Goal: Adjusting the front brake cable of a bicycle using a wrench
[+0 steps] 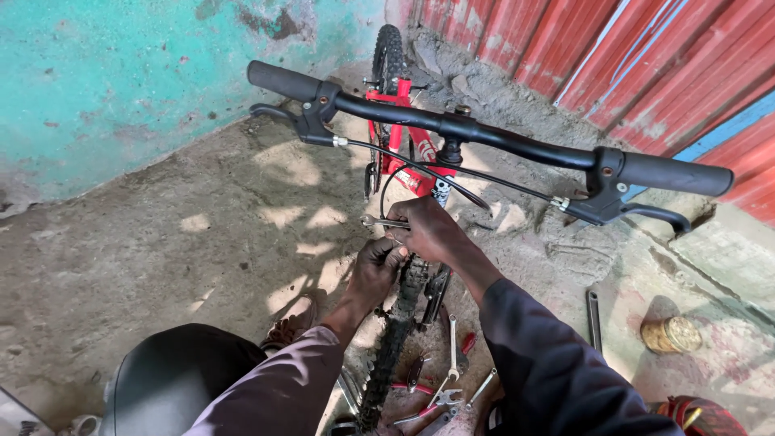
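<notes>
A red bicycle [408,149] stands before me, its black handlebar [500,141] crossing the view and its knobby front wheel [395,339] below my hands. My right hand [428,230] grips a metal spanner [378,222] that points left near the fork. My left hand [378,266] is closed at the left side of the wheel near its hub, fingers pinched on a small part I cannot make out.
Several spanners and red-handled pliers [440,387] lie on the concrete by the tyre. A metal bar [594,319] and a brass-coloured tin [670,333] sit to the right. A turquoise wall [121,73] stands left, red corrugated sheeting [646,56] right.
</notes>
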